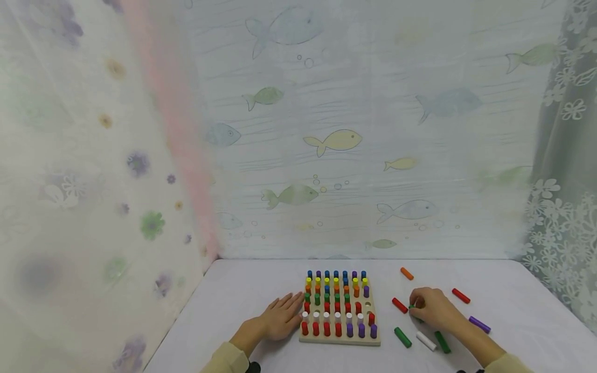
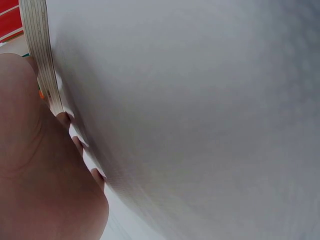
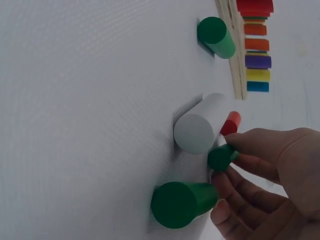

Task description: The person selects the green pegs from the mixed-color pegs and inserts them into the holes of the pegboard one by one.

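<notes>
- Your right hand is pinching a small green peg between thumb and fingertips, just above the white table, to the right of the wooden pegboard.
- Your left hand lies flat, fingers straight and close together, resting on the table against the board's left edge as if to steady it.
- Judging by this, you are at the pick-up step: the peg is gripped but has not yet gone to the board.
- The board is nearly full; an empty hole shows near its right side, among the red and white pegs.
- The next move calls for turning the peg upright and lining it up straight over a free hole before you press it in.
- Loose pegs lie around your right hand: a red peg, a white peg, a second green peg and a purple peg.
</notes>
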A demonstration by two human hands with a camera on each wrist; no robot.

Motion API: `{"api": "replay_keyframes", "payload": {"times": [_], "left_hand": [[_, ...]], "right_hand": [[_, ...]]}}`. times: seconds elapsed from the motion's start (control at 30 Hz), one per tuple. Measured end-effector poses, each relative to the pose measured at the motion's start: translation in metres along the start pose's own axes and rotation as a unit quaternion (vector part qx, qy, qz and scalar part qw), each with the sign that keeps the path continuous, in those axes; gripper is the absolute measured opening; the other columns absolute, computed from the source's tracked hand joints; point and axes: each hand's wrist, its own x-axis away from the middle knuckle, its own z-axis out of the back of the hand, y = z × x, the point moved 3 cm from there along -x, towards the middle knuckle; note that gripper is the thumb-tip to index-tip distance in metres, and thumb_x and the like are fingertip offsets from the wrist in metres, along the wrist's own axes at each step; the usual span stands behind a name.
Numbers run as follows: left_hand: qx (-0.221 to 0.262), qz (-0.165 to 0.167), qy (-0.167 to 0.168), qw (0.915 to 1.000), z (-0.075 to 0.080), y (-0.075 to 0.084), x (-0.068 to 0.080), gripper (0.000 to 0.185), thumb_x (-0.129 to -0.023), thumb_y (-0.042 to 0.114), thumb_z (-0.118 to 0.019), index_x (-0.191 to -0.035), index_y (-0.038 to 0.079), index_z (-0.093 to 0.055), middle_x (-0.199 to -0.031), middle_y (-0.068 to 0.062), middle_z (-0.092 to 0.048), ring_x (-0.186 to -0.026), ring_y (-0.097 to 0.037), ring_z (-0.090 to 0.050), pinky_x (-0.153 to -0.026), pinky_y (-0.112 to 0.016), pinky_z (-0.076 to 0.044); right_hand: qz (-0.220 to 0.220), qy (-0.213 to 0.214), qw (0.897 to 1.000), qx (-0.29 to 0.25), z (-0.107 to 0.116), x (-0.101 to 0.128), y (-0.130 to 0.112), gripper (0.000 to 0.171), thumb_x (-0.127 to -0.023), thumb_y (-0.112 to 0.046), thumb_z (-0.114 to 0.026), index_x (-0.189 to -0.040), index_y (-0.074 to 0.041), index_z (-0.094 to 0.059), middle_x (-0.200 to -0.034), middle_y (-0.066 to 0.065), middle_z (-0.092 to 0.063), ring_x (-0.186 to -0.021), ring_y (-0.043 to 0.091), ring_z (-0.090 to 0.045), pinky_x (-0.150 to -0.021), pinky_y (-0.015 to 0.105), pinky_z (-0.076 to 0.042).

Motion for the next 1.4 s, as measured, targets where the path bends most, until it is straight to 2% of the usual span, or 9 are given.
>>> {"api": "replay_keyframes", "payload": {"times": [0.4, 0.83, 1.0, 1.23, 1.4], "left_hand": [[0.009, -0.006, -0.005, 0.9999, -0.001, -0.001, 0.001, 0.065, -0.109, 0.051, -0.031, -0.164, 0.015, -0.026, -0.169, -0.002, -0.027, -0.155, -0.03, -0.022, -0.123, -0.059, -0.019], [-0.002, 0.003, -0.002, 1.0, -0.004, -0.004, -0.003, 0.063, -0.109, 0.047, -0.035, -0.163, 0.016, -0.027, -0.169, -0.001, -0.028, -0.155, -0.03, -0.024, -0.123, -0.059, -0.02], [-0.003, 0.003, -0.003, 1.0, -0.006, -0.006, -0.005, 0.064, -0.109, 0.049, -0.035, -0.164, 0.017, -0.027, -0.169, 0.0, -0.027, -0.155, -0.029, -0.024, -0.123, -0.058, -0.02], [-0.003, 0.004, -0.002, 1.0, -0.003, -0.003, -0.002, 0.063, -0.109, 0.046, -0.036, -0.163, 0.015, -0.028, -0.169, -0.001, -0.028, -0.155, -0.029, -0.024, -0.123, -0.058, -0.02], [-0.003, 0.002, 0.001, 1.0, -0.002, -0.001, -0.001, 0.062, -0.109, 0.045, -0.036, -0.163, 0.015, -0.028, -0.168, -0.001, -0.029, -0.155, -0.03, -0.024, -0.123, -0.058, -0.02]], "right_hand": [[-0.023, -0.01, 0.996, -0.088, 0.003, 0.004, 0.008, 0.015, -0.089, -0.014, -0.077, -0.099, -0.006, -0.07, -0.089, 0.002, -0.068, -0.079, 0.017, -0.062, -0.066, 0.032, -0.055], [-0.024, -0.052, 0.981, -0.187, 0.011, 0.008, 0.005, 0.027, -0.096, -0.015, -0.069, -0.113, 0.005, -0.066, -0.095, 0.006, -0.072, -0.082, 0.021, -0.065, -0.064, 0.032, -0.055], [-0.014, -0.058, 0.977, -0.207, 0.013, 0.009, 0.001, 0.03, -0.097, -0.016, -0.069, -0.115, 0.007, -0.065, -0.096, 0.006, -0.072, -0.085, 0.023, -0.067, -0.067, 0.033, -0.057], [-0.019, -0.049, 0.976, -0.21, 0.013, 0.009, -0.012, 0.032, -0.097, -0.015, -0.069, -0.117, 0.01, -0.064, -0.096, 0.006, -0.071, -0.085, 0.023, -0.067, -0.07, 0.033, -0.058], [0.006, -0.055, 0.974, -0.22, 0.013, 0.009, -0.019, 0.03, -0.098, -0.014, -0.068, -0.116, 0.011, -0.064, -0.098, 0.007, -0.071, -0.085, 0.023, -0.066, -0.069, 0.033, -0.059]]}}
